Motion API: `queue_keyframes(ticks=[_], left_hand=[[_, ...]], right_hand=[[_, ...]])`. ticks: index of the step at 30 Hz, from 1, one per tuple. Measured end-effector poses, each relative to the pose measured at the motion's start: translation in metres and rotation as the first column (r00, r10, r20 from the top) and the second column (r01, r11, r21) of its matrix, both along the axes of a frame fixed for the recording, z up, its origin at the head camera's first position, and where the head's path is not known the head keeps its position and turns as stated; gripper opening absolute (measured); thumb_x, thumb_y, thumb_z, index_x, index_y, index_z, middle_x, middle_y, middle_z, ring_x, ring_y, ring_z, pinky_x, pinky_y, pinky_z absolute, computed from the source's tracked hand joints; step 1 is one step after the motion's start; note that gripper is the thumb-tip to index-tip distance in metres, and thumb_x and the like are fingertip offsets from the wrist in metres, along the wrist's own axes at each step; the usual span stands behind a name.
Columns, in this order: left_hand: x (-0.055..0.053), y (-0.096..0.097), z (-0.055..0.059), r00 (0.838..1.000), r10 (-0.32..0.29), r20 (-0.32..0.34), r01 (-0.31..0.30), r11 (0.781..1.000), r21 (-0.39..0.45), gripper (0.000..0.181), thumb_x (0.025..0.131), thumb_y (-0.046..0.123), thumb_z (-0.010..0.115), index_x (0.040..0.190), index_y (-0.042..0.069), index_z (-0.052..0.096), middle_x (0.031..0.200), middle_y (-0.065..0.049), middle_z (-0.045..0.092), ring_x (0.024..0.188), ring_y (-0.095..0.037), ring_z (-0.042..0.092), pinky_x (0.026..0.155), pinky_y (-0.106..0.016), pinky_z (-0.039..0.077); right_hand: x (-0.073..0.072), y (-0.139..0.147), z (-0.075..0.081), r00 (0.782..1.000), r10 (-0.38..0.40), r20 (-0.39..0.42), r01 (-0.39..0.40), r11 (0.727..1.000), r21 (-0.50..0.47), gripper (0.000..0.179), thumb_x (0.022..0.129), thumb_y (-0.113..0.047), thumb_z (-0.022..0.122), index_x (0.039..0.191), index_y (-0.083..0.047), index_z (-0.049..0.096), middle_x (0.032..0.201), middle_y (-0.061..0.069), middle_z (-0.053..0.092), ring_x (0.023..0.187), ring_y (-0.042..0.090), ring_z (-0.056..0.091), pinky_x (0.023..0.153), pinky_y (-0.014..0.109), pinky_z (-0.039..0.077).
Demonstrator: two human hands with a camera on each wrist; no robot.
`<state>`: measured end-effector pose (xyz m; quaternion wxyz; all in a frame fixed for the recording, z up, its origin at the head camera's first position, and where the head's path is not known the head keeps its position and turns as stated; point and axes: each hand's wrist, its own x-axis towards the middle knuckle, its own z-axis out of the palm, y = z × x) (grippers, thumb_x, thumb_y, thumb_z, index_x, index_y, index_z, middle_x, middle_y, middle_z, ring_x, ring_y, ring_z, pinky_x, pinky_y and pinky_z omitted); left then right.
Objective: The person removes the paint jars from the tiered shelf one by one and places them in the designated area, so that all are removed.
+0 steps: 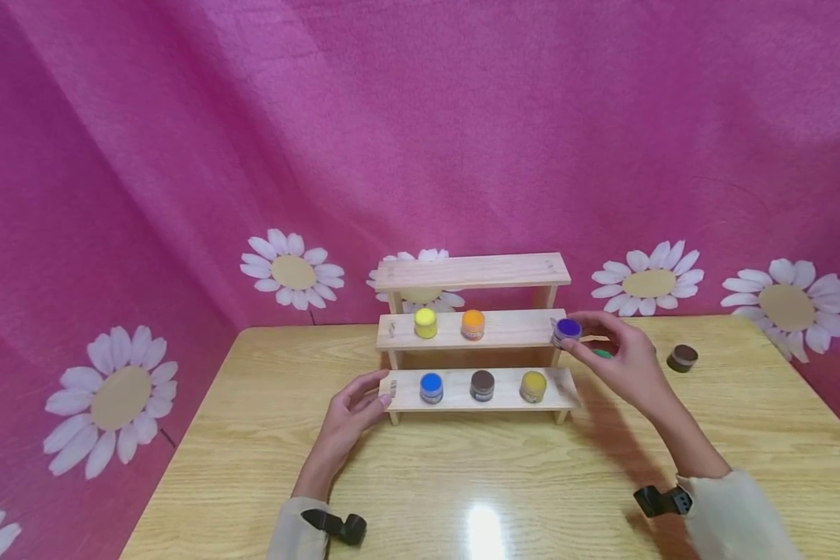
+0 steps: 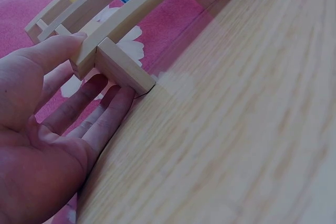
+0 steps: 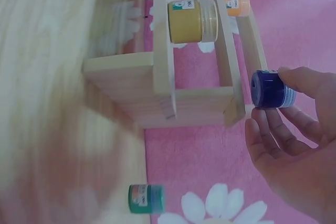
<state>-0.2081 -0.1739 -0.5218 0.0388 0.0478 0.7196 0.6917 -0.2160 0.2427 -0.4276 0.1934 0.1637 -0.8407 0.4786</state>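
Note:
My right hand [image 1: 626, 362] pinches a dark violet-blue paint jar [image 1: 567, 332] between thumb and fingers, at the right end of the middle shelf. In the right wrist view the jar [image 3: 272, 88] is sideways to the camera, beside the shelf end. My left hand [image 1: 350, 420] holds the left end of the bottom shelf of a wooden three-step rack [image 1: 406, 395], its thumb on top and fingers below by the leg. On the bottom shelf stand a blue jar [image 1: 431, 387], a brown jar [image 1: 482, 385] and an ochre jar [image 1: 533, 386]. A yellow jar [image 1: 425, 323] and an orange jar [image 1: 472, 325] stand on the middle shelf.
A green jar [image 3: 146, 199] stands on the table right of the rack, mostly hidden by my right hand in the head view. Farther right is a dark brown jar [image 1: 682, 358]. Behind the wooden table [image 1: 252, 451] hangs a pink flowered cloth [image 1: 420, 140].

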Motion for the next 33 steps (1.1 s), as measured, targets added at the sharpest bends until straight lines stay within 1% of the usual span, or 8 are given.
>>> queue_keyframes(ticks=[5, 10, 17, 21, 26, 28, 31, 33], left_hand=[[0.000, 0.000, 0.000, 1.000, 0.002, 0.001, -0.002, 1.000, 0.000, 0.050, 0.096, 0.023, 0.075, 0.143, 0.013, 0.060, 0.148, -0.013, 0.053, 0.130, -0.032, 0.057, 0.099, -0.035, 0.056], [0.000, 0.000, 0.000, 1.000, 0.001, 0.006, -0.001, 1.000, 0.002, 0.051, 0.096, 0.023, 0.075, 0.143, 0.013, 0.059, 0.149, -0.014, 0.052, 0.130, -0.032, 0.057, 0.098, -0.035, 0.056], [0.000, 0.001, -0.001, 1.000, 0.007, 0.001, -0.007, 1.000, 0.008, 0.048, 0.096, 0.021, 0.075, 0.142, 0.014, 0.061, 0.148, -0.012, 0.053, 0.129, -0.032, 0.058, 0.097, -0.034, 0.057], [0.000, 0.001, -0.002, 1.000, -0.005, -0.004, 0.005, 1.000, -0.001, 0.050, 0.096, 0.022, 0.074, 0.143, 0.012, 0.060, 0.149, -0.013, 0.053, 0.129, -0.032, 0.058, 0.097, -0.034, 0.057], [0.000, 0.002, -0.001, 1.000, -0.006, 0.005, 0.006, 1.000, -0.008, 0.049, 0.096, 0.025, 0.075, 0.142, 0.015, 0.060, 0.149, -0.012, 0.052, 0.130, -0.031, 0.057, 0.097, -0.035, 0.056], [0.000, 0.001, 0.000, 1.000, -0.001, 0.009, 0.001, 1.000, -0.003, 0.048, 0.096, 0.024, 0.075, 0.141, 0.016, 0.061, 0.149, -0.010, 0.053, 0.131, -0.031, 0.057, 0.097, -0.035, 0.056], [0.000, 0.001, 0.000, 1.000, 0.003, 0.015, -0.003, 1.000, 0.011, 0.047, 0.096, 0.023, 0.075, 0.141, 0.017, 0.062, 0.148, -0.009, 0.054, 0.131, -0.031, 0.057, 0.097, -0.036, 0.057], [0.000, 0.001, 0.000, 1.000, 0.002, 0.015, -0.002, 1.000, 0.019, 0.047, 0.096, 0.023, 0.075, 0.141, 0.016, 0.061, 0.148, -0.009, 0.054, 0.131, -0.031, 0.057, 0.097, -0.036, 0.057]], right_hand=[[0.012, 0.008, -0.006, 0.999, -0.035, 0.021, 0.035, 0.999, -0.028, 0.036, 0.093, -0.010, 0.078, 0.127, -0.006, 0.068, 0.112, 0.012, 0.070, 0.101, 0.001, 0.063, 0.085, 0.012, 0.054], [0.020, 0.017, -0.013, 0.999, -0.047, -0.002, 0.047, 0.996, -0.079, 0.038, 0.090, -0.001, 0.078, 0.127, -0.002, 0.067, 0.112, 0.011, 0.070, 0.100, 0.005, 0.065, 0.084, 0.013, 0.055], [0.024, 0.030, -0.021, 0.997, -0.078, -0.001, 0.078, 0.994, -0.075, 0.040, 0.090, 0.000, 0.078, 0.128, 0.000, 0.066, 0.114, 0.004, 0.069, 0.101, 0.001, 0.064, 0.085, 0.012, 0.054], [0.024, 0.041, -0.029, 0.992, -0.121, 0.030, 0.122, 0.991, -0.052, 0.039, 0.091, -0.003, 0.077, 0.128, 0.001, 0.065, 0.113, 0.002, 0.068, 0.102, -0.001, 0.062, 0.086, 0.009, 0.052], [0.023, 0.051, -0.042, 0.982, -0.163, 0.096, 0.167, 0.985, -0.035, 0.040, 0.093, -0.008, 0.076, 0.129, 0.002, 0.062, 0.114, 0.009, 0.064, 0.100, 0.004, 0.059, 0.083, 0.007, 0.051], [0.021, 0.053, -0.047, 0.978, -0.167, 0.126, 0.173, 0.984, -0.037, 0.040, 0.094, -0.010, 0.076, 0.129, 0.002, 0.061, 0.115, 0.012, 0.063, 0.100, 0.005, 0.059, 0.082, 0.007, 0.051], [0.018, 0.056, -0.055, 0.975, -0.149, 0.167, 0.158, 0.987, -0.040, 0.040, 0.094, -0.013, 0.076, 0.128, 0.003, 0.061, 0.118, 0.015, 0.061, 0.101, 0.003, 0.057, 0.081, 0.008, 0.052], [0.016, 0.058, -0.059, 0.973, -0.142, 0.182, 0.148, 0.989, -0.018, 0.039, 0.095, -0.014, 0.076, 0.126, 0.003, 0.061, 0.117, 0.016, 0.061, 0.101, 0.000, 0.057, 0.081, 0.008, 0.052]])
